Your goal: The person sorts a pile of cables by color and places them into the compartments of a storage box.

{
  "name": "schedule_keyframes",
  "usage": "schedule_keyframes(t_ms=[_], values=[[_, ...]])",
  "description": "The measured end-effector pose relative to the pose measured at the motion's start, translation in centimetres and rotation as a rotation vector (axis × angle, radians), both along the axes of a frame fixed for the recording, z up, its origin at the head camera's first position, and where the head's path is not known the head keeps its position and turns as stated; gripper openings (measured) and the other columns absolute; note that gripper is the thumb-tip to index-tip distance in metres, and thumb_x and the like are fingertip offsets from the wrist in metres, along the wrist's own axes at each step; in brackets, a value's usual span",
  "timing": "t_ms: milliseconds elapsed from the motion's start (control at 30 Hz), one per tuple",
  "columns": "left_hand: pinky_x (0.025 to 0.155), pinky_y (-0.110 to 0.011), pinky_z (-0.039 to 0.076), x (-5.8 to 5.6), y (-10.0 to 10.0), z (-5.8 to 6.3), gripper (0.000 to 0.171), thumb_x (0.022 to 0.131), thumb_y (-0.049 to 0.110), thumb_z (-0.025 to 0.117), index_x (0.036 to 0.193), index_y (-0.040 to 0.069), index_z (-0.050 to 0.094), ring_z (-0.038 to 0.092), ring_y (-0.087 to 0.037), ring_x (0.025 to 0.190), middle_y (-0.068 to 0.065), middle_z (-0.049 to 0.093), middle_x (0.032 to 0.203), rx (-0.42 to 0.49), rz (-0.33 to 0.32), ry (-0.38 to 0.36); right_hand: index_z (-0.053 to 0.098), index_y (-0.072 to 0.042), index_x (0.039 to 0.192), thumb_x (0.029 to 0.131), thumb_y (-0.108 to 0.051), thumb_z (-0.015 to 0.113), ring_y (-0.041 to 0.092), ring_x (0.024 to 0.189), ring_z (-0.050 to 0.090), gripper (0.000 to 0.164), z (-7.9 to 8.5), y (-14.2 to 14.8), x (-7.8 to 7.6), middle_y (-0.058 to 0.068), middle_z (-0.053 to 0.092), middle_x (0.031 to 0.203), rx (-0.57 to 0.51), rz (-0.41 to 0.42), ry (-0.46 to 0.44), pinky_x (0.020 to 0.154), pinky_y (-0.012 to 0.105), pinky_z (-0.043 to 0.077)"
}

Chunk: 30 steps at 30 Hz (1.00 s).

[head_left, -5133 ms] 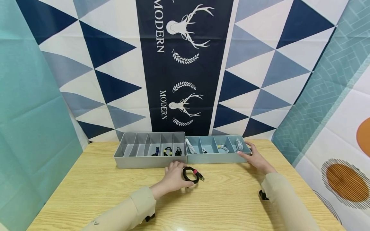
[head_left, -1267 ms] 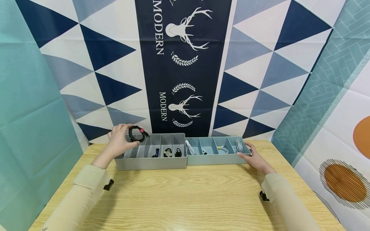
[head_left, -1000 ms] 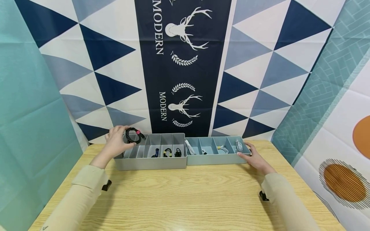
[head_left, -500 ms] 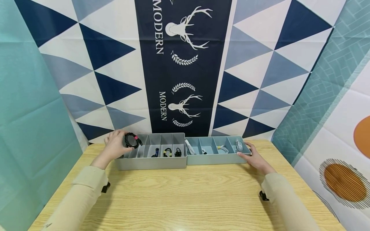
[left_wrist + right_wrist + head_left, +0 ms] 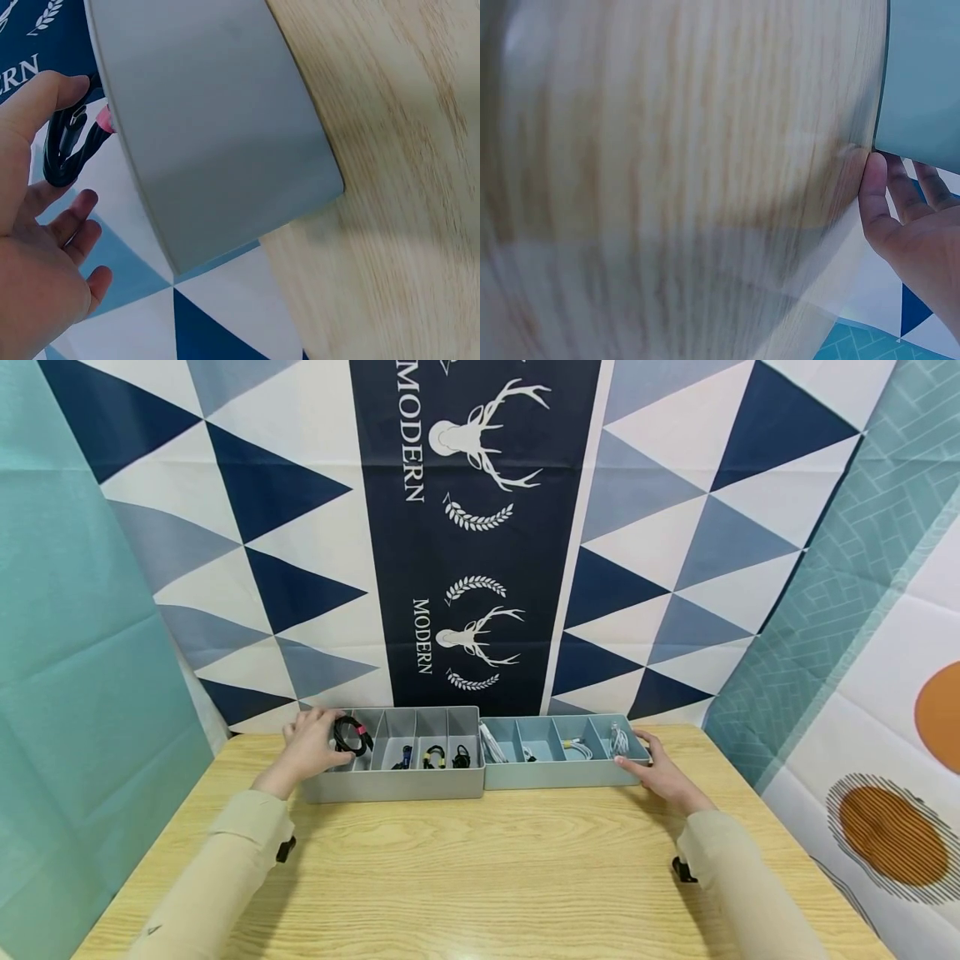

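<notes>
My left hand (image 5: pixel 309 743) pinches a coiled black USB cable (image 5: pixel 367 742) with a pink tie, over the left compartments of a grey divided box (image 5: pixel 393 785). In the left wrist view the cable (image 5: pixel 54 154) hangs between thumb and fingers at the box's rim, partly hidden behind its wall. At the other side, my right hand (image 5: pixel 666 774) grips the right end of a light blue divided box (image 5: pixel 562 774). Its thumb lies at the front corner and its fingers go round the end wall, as the right wrist view also shows.
Grey compartments hold a dark blue-banded cable (image 5: pixel 407 756), a yellow-tied black cable (image 5: pixel 434 752) and another black cable (image 5: pixel 462 757). White cables lie in the blue box, including one coil (image 5: pixel 619 741). Both boxes stand side by side on a wooden table (image 5: pixel 480 868), before a patterned cloth (image 5: pixel 300 543).
From the table front my left hand has carried the black cable up to the grey box's left end, then lowered it and shifted slightly right. My right hand has stayed put.
</notes>
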<state>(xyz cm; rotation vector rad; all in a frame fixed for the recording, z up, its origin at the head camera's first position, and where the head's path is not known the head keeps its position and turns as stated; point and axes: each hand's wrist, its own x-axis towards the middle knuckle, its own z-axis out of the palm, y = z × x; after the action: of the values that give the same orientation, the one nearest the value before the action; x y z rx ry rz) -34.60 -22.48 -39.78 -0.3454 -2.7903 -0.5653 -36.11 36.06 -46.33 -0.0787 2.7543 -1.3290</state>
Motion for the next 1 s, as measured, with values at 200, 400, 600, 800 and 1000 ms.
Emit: schedule_keyframes(t_ms=[200,400,600,800,1000], values=[[0.086,-0.06,0.023,-0.6,0.4,-0.7,0.073,0.073,0.028,0.078,0.132,-0.002,0.047,0.032,-0.046,0.117,-0.029,0.042,0.131,-0.007,0.008,-0.023,-0.004,-0.012,0.151,0.09,-0.05,0.057,0.054,0.135,0.014,0.095,0.1,0.0,0.1,0.033,-0.004,0.152,0.005,-0.005,0.001,0.1,0.063,0.034],[0.087,-0.06,0.023,-1.2,0.6,-1.5,0.072,0.073,0.029,0.078,0.131,-0.002,0.049,0.034,-0.044,0.114,-0.028,0.044,0.128,-0.01,0.009,-0.024,-0.005,-0.013,0.151,0.09,-0.05,0.057,0.055,0.135,0.011,0.094,0.3,-0.1,0.2,0.033,-0.004,0.151,0.009,-0.003,-0.001,0.102,0.065,0.03],[0.087,-0.06,0.025,-1.6,0.7,-1.9,0.072,0.073,0.027,0.078,0.131,-0.003,0.049,0.035,-0.044,0.113,-0.028,0.045,0.127,-0.022,0.005,-0.024,-0.005,-0.013,0.151,0.09,-0.05,0.057,0.051,0.134,0.02,0.094,0.2,-0.1,0.3,0.034,0.004,0.15,0.003,-0.007,-0.004,0.1,0.062,0.035],[0.084,-0.056,0.027,-2.2,0.7,-2.1,0.071,0.072,0.027,0.078,0.13,-0.003,0.05,0.033,-0.044,0.115,-0.027,0.044,0.127,-0.037,-0.001,-0.025,-0.004,-0.013,0.151,0.09,-0.05,0.057,0.05,0.132,0.024,0.094,0.1,-0.1,0.3,0.035,0.008,0.148,0.002,-0.015,-0.006,0.099,0.06,0.037],[0.086,-0.057,0.028,-2.5,0.8,-2.2,0.071,0.073,0.027,0.079,0.131,-0.004,0.05,0.032,-0.044,0.117,-0.027,0.044,0.128,-0.037,0.01,-0.043,-0.003,-0.013,0.151,0.091,-0.048,0.057,0.052,0.134,0.018,0.092,0.2,-0.1,0.3,0.034,0.002,0.151,-0.001,-0.008,-0.007,0.1,0.061,0.036]])
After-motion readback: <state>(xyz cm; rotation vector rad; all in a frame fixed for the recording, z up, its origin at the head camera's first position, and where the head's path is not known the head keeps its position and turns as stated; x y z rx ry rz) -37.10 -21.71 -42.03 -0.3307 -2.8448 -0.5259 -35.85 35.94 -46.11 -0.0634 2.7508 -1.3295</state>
